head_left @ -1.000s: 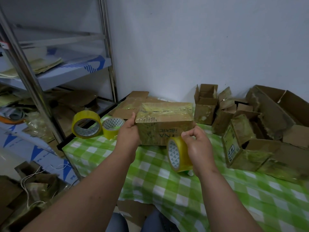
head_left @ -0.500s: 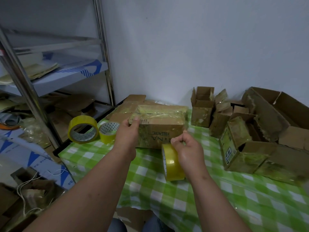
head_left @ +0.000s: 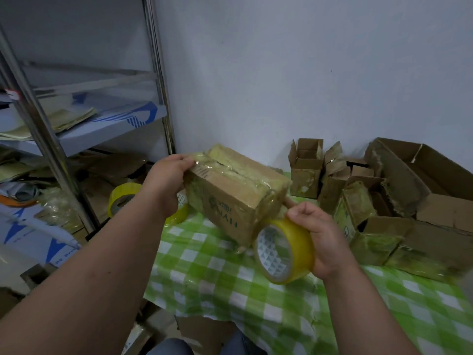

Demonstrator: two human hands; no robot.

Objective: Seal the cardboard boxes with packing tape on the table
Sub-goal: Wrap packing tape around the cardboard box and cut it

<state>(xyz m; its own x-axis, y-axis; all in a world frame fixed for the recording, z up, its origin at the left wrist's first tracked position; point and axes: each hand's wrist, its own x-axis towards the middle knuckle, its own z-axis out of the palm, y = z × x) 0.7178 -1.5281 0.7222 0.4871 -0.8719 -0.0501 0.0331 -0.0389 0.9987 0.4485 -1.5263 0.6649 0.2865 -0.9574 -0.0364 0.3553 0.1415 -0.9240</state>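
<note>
A closed cardboard box [head_left: 238, 196], wrapped in yellowish tape, is tilted up off the green checked table [head_left: 230, 283]. My left hand [head_left: 167, 180] grips its upper left end. My right hand [head_left: 320, 234] holds a yellow tape roll [head_left: 284, 252] right at the box's lower right corner, thumb on top. A strip of tape seems to run from the roll onto the box's right end. Two more yellow tape rolls [head_left: 122, 198] lie on the table's left edge, partly hidden behind my left arm.
Several open, worn cardboard boxes [head_left: 363, 208] crowd the table's right side, with small open ones [head_left: 305, 170] against the white wall. A metal shelf rack [head_left: 48, 139] holding flattened cartons and papers stands at the left. Cardboard scraps lie on the floor below.
The box has been lifted off the stack and turned, its right end now swung toward me. My right hand has moved right and down with the tape roll.
</note>
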